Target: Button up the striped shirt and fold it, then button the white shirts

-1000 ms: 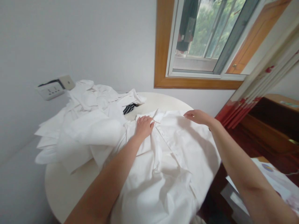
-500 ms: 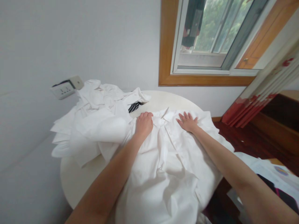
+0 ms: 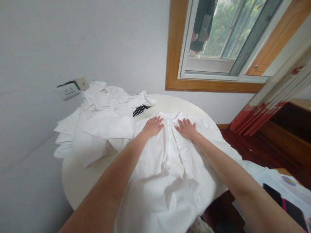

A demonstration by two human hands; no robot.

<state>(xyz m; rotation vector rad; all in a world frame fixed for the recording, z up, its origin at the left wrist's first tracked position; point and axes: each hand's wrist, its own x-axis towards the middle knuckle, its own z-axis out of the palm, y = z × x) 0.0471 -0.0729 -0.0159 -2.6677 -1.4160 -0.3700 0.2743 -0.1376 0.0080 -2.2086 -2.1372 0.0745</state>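
A white shirt (image 3: 167, 168) lies spread over a round table (image 3: 170, 101), its collar toward the far side and its lower part draping over the near edge. My left hand (image 3: 153, 125) rests flat on the cloth to the left of the collar, fingers apart. On the other side of the collar, my right hand (image 3: 186, 128) presses on the cloth with its fingers spread. Creases run down the shirt's front between both hands. Neither hand grips the fabric.
A heap of white garments (image 3: 104, 126) covers the table's left side against the wall. A black-and-white striped cloth (image 3: 139, 110) pokes out beneath it. A wall socket (image 3: 69, 90) sits behind. Papers (image 3: 279, 181) and a dark object (image 3: 295, 207) lie at lower right, near a curtain (image 3: 255, 113).
My right hand has slid left toward the collar. My left hand has shifted slightly right, its fingers now more visibly spread. The shirt's middle is more bunched.
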